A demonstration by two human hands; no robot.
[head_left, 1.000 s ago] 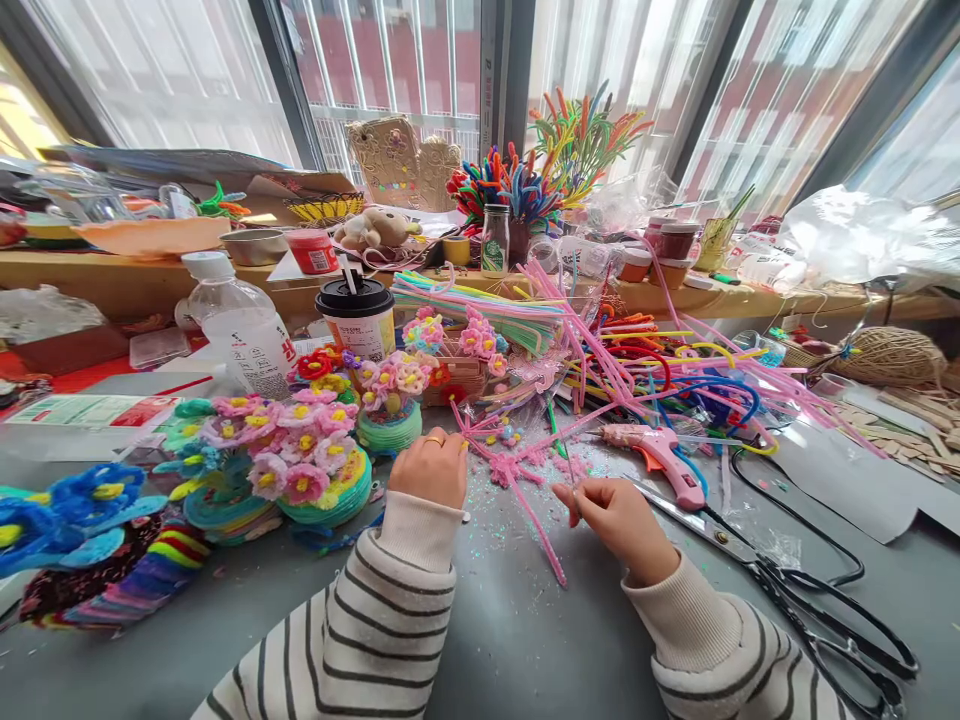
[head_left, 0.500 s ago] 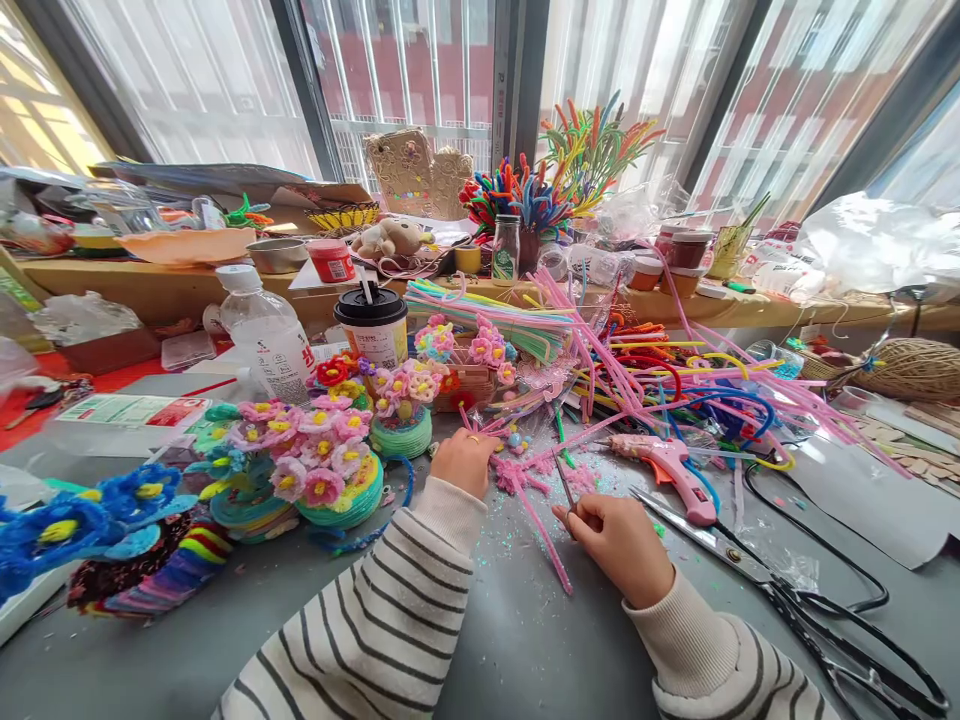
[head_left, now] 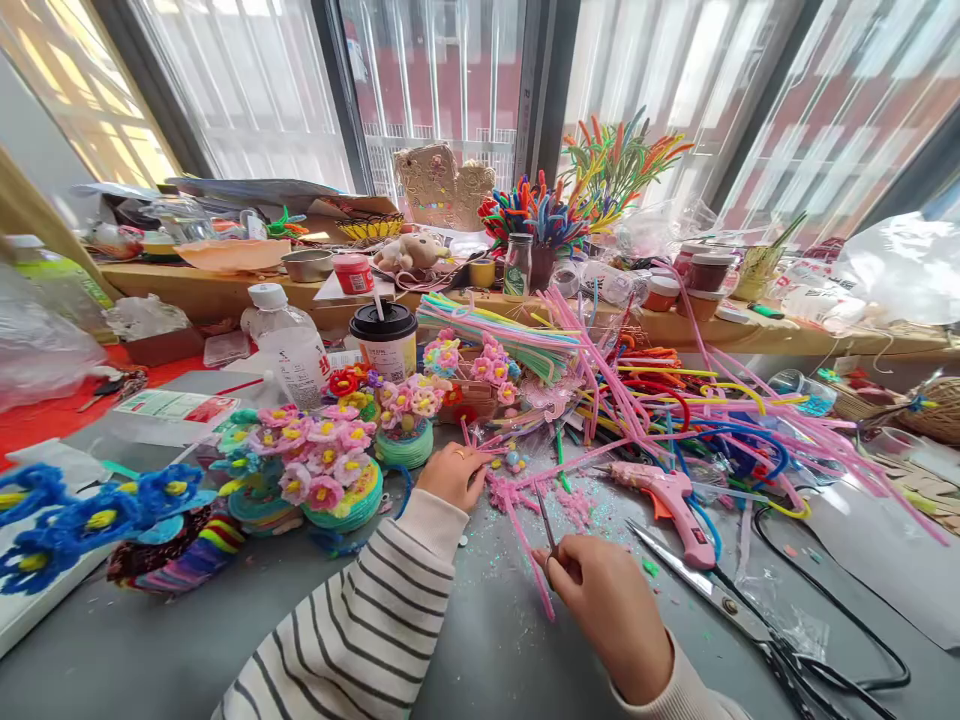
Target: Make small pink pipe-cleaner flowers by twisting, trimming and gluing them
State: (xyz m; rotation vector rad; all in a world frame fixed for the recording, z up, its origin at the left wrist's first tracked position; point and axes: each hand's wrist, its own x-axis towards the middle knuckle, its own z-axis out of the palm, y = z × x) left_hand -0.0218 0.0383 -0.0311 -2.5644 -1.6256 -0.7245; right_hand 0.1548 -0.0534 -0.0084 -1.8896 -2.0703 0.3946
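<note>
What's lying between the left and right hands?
In the head view, a pink fuzzy stem lies on the grey table between left hand and right hand, amid scattered specks.

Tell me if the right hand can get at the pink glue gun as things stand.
Probably yes: the pink glue gun lies near the right hand. The large scissors lie partly between hand and handle, but look easy to reach over. The slim pointed tool it holds may hinder a grip.

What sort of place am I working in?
Probably a craft workspace beside windows: pipe cleaners, a pink glue gun and large scissors lie on the table.
</note>
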